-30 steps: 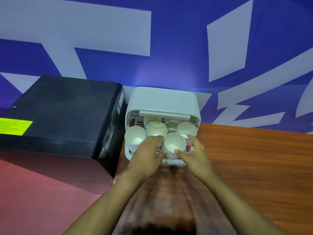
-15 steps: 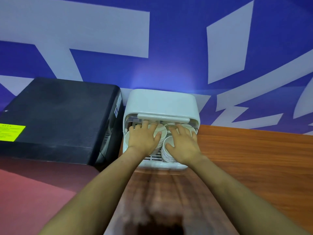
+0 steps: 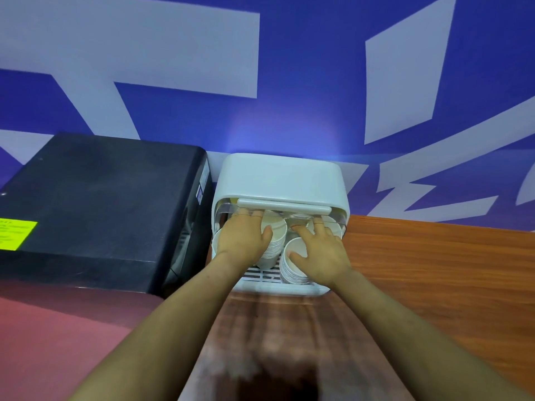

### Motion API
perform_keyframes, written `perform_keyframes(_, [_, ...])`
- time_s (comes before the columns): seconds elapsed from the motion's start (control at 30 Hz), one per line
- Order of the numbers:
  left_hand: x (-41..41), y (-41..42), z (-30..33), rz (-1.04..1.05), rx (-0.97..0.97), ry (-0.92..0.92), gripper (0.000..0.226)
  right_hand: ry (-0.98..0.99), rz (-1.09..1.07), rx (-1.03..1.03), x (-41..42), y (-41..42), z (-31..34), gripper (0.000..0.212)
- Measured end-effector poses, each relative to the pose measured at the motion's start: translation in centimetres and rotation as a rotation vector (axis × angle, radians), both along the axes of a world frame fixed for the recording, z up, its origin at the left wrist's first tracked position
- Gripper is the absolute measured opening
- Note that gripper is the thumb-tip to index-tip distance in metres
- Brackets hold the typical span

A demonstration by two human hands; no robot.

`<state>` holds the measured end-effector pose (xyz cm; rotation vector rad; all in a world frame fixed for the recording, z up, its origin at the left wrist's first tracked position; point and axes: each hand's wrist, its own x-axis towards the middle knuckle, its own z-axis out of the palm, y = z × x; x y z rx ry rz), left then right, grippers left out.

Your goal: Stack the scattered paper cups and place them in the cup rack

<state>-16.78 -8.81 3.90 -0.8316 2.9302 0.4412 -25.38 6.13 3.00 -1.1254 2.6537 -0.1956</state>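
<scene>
The white cup rack (image 3: 279, 180) stands on the wooden bench (image 3: 434, 270), against the wall beside a black machine (image 3: 101, 209). Stacked paper cups (image 3: 292, 264) sit inside its open front. Both hands lie flat on the cups with fingers extended, gripping nothing: left hand (image 3: 241, 237) on the left stacks, right hand (image 3: 321, 251) on the right stacks.

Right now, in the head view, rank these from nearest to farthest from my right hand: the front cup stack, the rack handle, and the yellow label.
From the right hand:
1. Front cup stack, under the thumb, touching.
2. Rack handle, just beyond the fingertips.
3. Yellow label, far left on the black box.
</scene>
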Motion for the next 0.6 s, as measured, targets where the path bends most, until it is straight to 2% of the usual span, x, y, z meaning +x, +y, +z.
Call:
perform_keyframes(0.2, [0.0, 1.1, -0.5, 0.096, -0.171, -0.088, 0.060, -0.051, 0.008, -0.079, -0.3, 0.0, -0.1, 0.052])
perform_keyframes(0.37, [0.5, 2.1, -0.5, 0.104, -0.228, -0.170, 0.072, -0.066, 0.019, -0.104, -0.6, 0.4, -0.1, 0.047])
perform_keyframes(0.47, [1.3, 2.7, -0.8, 0.001, -0.229, -0.125, 0.076, -0.103, 0.036, -0.132, -0.7, -0.1, -0.1, 0.042])
perform_keyframes(0.6, [1.8, 3.1, -0.8, -0.065, -0.143, -0.024, 0.075, -0.148, 0.063, -0.059, -1.0, -0.7, -0.4, 0.044])
